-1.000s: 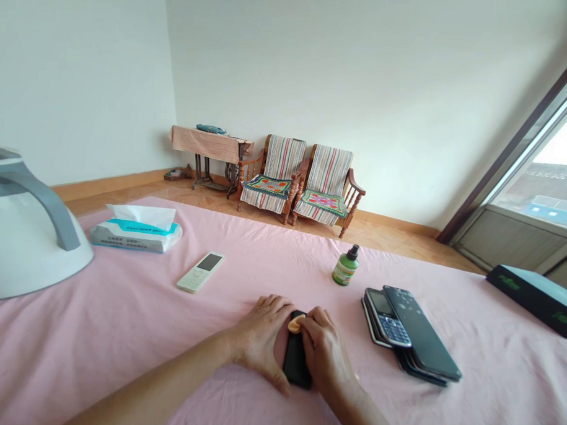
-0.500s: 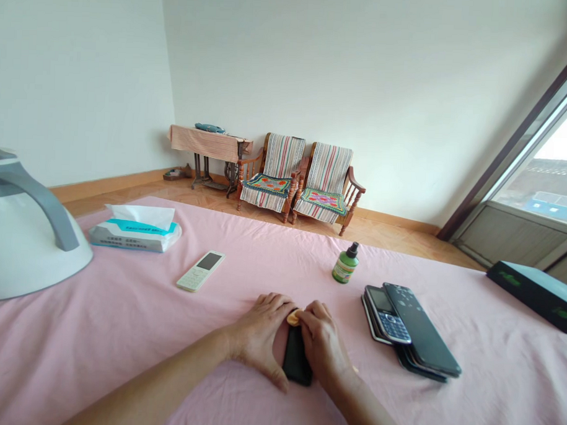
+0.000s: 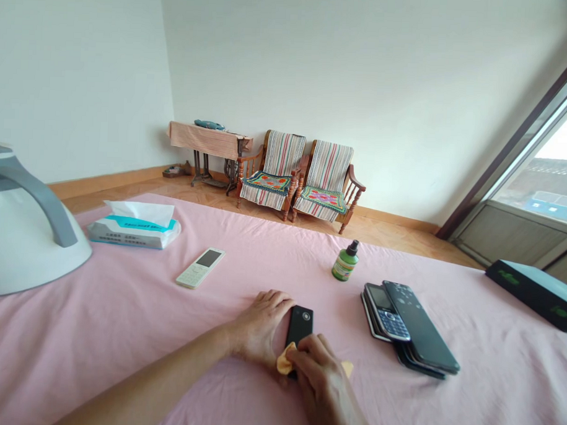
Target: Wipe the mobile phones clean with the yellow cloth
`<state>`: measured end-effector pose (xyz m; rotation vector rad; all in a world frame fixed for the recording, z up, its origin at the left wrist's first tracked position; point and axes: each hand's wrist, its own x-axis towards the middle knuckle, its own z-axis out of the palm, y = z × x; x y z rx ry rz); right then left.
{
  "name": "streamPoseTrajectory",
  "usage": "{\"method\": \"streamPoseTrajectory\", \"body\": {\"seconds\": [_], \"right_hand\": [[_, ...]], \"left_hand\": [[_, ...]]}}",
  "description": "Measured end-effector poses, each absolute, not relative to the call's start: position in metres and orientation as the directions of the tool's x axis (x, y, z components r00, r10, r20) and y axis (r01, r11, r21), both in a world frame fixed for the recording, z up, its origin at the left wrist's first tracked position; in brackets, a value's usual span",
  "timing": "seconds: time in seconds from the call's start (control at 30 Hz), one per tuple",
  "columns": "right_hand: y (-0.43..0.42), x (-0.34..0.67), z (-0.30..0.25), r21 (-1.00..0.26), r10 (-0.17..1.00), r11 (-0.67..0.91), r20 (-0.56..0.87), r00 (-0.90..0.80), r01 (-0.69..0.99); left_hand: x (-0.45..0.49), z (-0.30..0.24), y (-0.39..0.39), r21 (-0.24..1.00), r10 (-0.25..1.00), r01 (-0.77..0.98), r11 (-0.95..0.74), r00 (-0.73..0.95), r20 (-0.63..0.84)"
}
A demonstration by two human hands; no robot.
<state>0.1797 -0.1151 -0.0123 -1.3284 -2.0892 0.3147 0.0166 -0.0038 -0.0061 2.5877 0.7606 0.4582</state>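
A black mobile phone [image 3: 300,325] lies back side up on the pink cloth, its round camera at the far end. My left hand [image 3: 259,328] steadies it from the left, fingertips at the far corner and thumb by the near end. Bunched in my right hand [image 3: 325,376] is a yellow-orange cloth [image 3: 286,359], pressed on the near part of the phone. A bit of this cloth sticks out on the right of the hand. The phone's near end is mostly hidden by the cloth and fingers.
A white keypad phone [image 3: 201,267] lies to the left, near a tissue pack [image 3: 134,229] and a white-grey kettle [image 3: 29,228]. On the right are a green spray bottle [image 3: 345,262], stacked phones [image 3: 421,329] and a dark box [image 3: 532,295]. Two chairs [image 3: 324,183] stand beyond.
My right hand has slid the cloth from the phone's far end toward its near end, uncovering the camera. My left hand has stayed almost in place.
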Motion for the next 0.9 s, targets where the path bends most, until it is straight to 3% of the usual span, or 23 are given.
{"method": "streamPoseTrajectory", "body": {"seconds": [0.27,0.73,0.9], "right_hand": [[-0.057,0.185,-0.003,-0.502,0.878,0.399,0.452,-0.161,0.767],[-0.125,0.179,-0.010,-0.469,0.850,0.512,0.398,-0.345,0.720],[-0.092,0.192,-0.013,-0.537,0.885,0.405,0.432,-0.171,0.740]], "left_hand": [[0.015,0.006,-0.008,0.475,0.581,0.451,-0.755,0.796,0.167],[0.017,-0.008,-0.004,0.464,0.575,0.441,-0.768,0.794,0.198],[0.015,-0.002,-0.005,0.470,0.577,0.446,-0.762,0.797,0.179]]}}
